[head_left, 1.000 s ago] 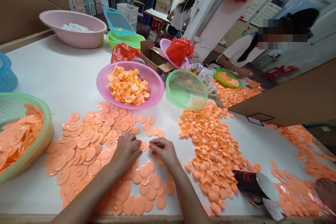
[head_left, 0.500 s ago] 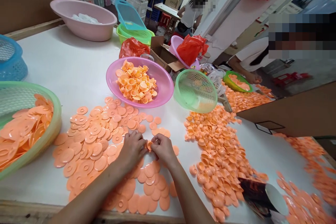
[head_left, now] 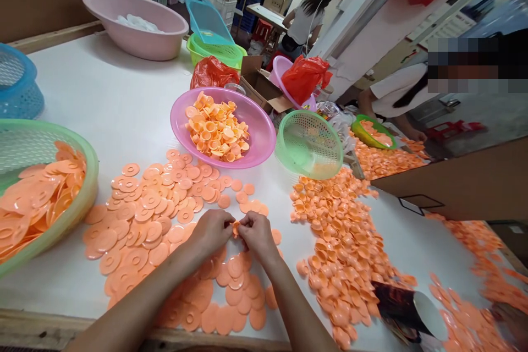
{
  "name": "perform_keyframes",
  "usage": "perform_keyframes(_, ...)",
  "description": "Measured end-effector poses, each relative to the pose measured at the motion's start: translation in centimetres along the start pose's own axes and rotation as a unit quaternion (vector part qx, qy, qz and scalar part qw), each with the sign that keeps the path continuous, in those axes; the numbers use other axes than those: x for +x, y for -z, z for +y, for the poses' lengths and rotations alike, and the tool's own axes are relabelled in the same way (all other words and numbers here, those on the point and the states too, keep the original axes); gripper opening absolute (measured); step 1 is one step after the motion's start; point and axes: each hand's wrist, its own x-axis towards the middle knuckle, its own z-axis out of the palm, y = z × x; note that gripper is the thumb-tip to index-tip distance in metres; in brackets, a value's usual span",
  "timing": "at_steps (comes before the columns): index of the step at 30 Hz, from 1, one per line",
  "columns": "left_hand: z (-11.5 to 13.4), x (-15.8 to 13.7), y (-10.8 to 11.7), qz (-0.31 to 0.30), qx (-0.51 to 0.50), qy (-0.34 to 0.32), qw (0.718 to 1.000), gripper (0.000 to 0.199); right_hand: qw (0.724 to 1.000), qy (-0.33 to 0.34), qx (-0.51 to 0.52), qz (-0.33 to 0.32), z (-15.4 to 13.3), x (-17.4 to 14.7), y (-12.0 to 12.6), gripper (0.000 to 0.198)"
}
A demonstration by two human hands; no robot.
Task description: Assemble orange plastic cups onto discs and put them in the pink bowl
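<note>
My left hand [head_left: 213, 229] and my right hand [head_left: 256, 232] meet over the near part of the white table. Both are closed on one small orange plastic piece [head_left: 235, 227], pinched between the fingertips; most of it is hidden. Flat orange discs [head_left: 144, 214] with ring marks spread under and left of my hands. To the right lies a long heap of small orange plastic cups [head_left: 338, 247]. Beyond my hands a pink-purple basin [head_left: 264, 137] holds more small cups, some with discs on them.
Left stands a green basket [head_left: 88, 192] full of discs, with a blue basket [head_left: 25, 93] behind. An empty-looking green basket [head_left: 309, 143] is beside the basin. A dark tube-like container [head_left: 408, 308] lies at right. Co-workers [head_left: 400, 88] work at the back right; a cardboard panel [head_left: 462, 176] divides the table.
My hands stay together over the same spot, the left fingers drawn in closer around the small piece. The view has shifted slightly. A blurred hand now shows at the lower right edge.
</note>
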Motion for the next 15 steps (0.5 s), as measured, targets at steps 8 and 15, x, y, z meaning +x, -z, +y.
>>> perform_keyframes(8, 1.0, 1.7, -0.8, -0.029, -0.103, 0.116, 0.988, 0.009, 1.000, -0.003, -0.002, -0.014, -0.3, 0.5, 0.4, 0.007)
perform_keyframes(15, 0.9, 1.4, -0.9, -0.040, -0.107, 0.114, 0.987, 0.015, 1.000, -0.003, -0.008, -0.018, 0.3, 0.8, 0.2, 0.009)
